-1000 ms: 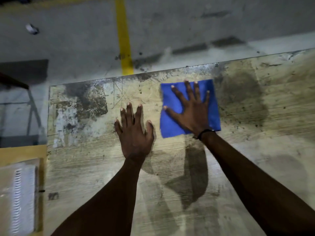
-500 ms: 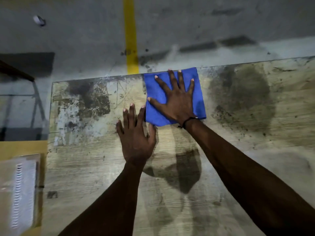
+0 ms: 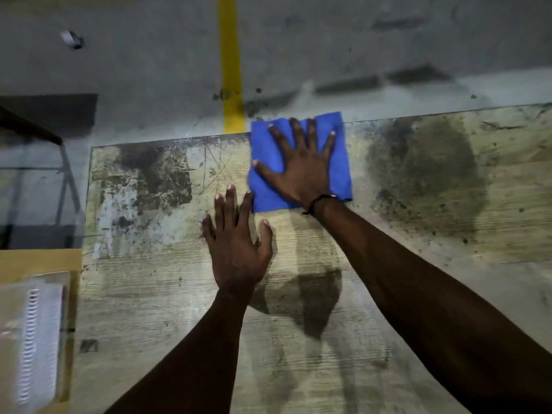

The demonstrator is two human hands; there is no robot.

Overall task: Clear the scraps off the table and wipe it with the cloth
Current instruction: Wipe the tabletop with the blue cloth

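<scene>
Your right hand is pressing the blue cloth at the table's far edge — fingers spread wide; your left hand is resting flat beside it, fingers straight.

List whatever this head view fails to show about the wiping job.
- Tabletop under the blue cloth: covered by cloth and right hand, so its state is unknown.
- Table's right and near parts: cut off by the frame edges.
- Small pale object on the floor: too blurred to identify.
- Surface under the left hand: hidden by the palm.
- Dark specks: too small to tell scraps from stains.
</scene>
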